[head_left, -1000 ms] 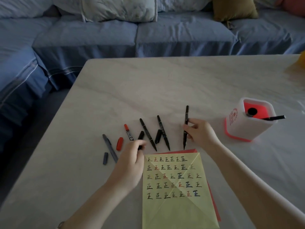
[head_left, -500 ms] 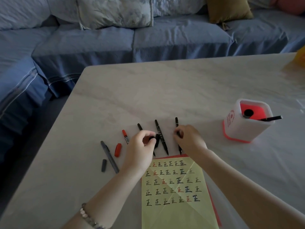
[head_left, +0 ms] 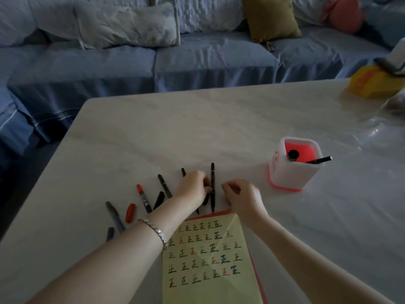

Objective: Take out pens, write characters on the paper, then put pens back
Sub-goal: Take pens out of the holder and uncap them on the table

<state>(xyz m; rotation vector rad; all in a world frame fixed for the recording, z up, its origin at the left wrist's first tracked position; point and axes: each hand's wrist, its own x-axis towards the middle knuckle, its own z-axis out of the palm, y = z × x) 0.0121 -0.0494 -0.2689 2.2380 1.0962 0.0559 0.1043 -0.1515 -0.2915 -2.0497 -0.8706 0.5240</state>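
Note:
Several uncapped pens lie in a row on the table above the yellow paper [head_left: 210, 260], which is covered with written characters. My left hand [head_left: 192, 187] reaches over them and pinches a black cap [head_left: 205, 201] right beside a long black pen [head_left: 212, 178]. My right hand [head_left: 241, 194] hovers just right of that pen, fingers loosely curled and holding nothing. To the left lie another black pen [head_left: 164, 186], a loose black cap [head_left: 158, 199], a red marker [head_left: 143, 197], its red cap [head_left: 130, 212], a grey pen [head_left: 115, 216] and a grey cap [head_left: 109, 233].
A white pen holder [head_left: 291, 172] with a red base stands to the right, with two black pens in it. A yellow object [head_left: 372, 84] sits at the table's far right corner. A blue sofa with cushions runs behind the table.
My right hand has let go of the long black pen, which now lies on the table. My left hand moved right with a black cap, up to that pen.

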